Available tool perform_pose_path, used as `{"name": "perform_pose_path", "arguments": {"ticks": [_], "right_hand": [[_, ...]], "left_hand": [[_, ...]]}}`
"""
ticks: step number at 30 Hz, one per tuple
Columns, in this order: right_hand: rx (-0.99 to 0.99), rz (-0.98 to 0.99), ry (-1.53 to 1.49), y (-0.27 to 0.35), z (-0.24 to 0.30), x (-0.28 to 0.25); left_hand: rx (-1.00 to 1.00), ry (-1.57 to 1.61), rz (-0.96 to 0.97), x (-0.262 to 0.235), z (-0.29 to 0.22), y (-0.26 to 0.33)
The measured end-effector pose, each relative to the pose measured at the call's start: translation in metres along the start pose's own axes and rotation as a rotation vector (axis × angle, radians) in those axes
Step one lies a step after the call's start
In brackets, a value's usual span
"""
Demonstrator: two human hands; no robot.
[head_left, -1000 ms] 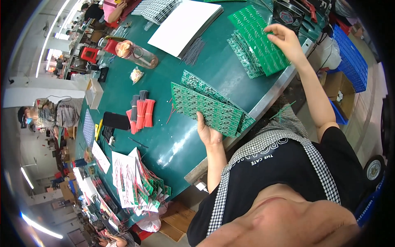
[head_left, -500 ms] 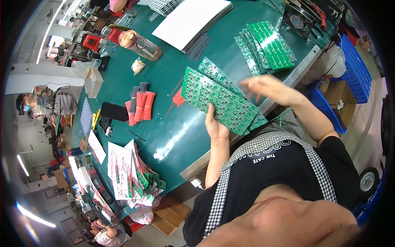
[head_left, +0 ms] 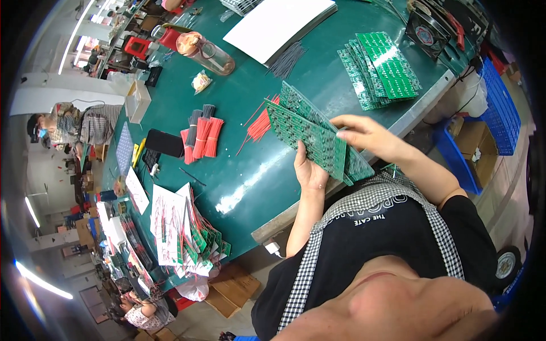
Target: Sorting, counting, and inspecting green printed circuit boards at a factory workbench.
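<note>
Green circuit boards (head_left: 307,133) are held tilted above the near edge of the table, fanned apart at the top. My left hand (head_left: 311,170) grips them from below, its thumb lying on the front board. On the right, my right hand (head_left: 364,133) has its fingers closed on the upper edge of the rear board (head_left: 301,101); its fingertips are partly hidden behind the boards. Beyond that hand lies a spread stack of similar green boards (head_left: 392,68). Loose red wires (head_left: 260,126) lie just left of the held boards.
Bundled red and grey wires (head_left: 203,136), a black phone (head_left: 165,143) and a drink bottle (head_left: 207,54) stand left on the green table (head_left: 250,187). White paper (head_left: 278,25) lies at the back. Wired boards (head_left: 199,244) pile up near left; a blue crate (head_left: 500,108) stands right.
My right hand has come in from the right and taken hold of the rear board's edge. The held boards have tipped more upright and spread apart. The view has shifted slightly.
</note>
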State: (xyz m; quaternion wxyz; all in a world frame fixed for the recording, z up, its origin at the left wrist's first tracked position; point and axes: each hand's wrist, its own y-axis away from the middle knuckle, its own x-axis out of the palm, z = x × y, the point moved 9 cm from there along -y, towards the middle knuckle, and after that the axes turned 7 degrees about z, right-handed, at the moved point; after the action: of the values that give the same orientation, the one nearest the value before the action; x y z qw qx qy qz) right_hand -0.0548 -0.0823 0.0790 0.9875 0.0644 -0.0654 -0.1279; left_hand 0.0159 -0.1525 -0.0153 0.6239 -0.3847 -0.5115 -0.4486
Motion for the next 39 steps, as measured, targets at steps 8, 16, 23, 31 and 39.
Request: {"name": "perform_pose_path", "arguments": {"ticks": [8,16,23,31,39], "right_hand": [[-0.182,0.19,0.383,0.01,0.024,0.067],[-0.156,0.058,0.496,0.011,0.041,0.066],[-0.042,0.043,-0.298,0.028,0.034,0.039],[-0.311,-0.847,0.332,0.068,0.058,-0.172],[0.15,-1.016,1.076,0.043,0.004,-0.245]], "left_hand": [[0.093,-0.266,0.073,0.018,0.008,0.019],[-0.031,-0.339,-0.063,0.0,0.002,0.036],[-0.222,-0.214,0.113,-0.002,0.017,0.044],[-0.05,-0.142,0.182,0.023,-0.006,0.023],[0.089,-0.317,-0.058,0.014,-0.01,0.018]]}}
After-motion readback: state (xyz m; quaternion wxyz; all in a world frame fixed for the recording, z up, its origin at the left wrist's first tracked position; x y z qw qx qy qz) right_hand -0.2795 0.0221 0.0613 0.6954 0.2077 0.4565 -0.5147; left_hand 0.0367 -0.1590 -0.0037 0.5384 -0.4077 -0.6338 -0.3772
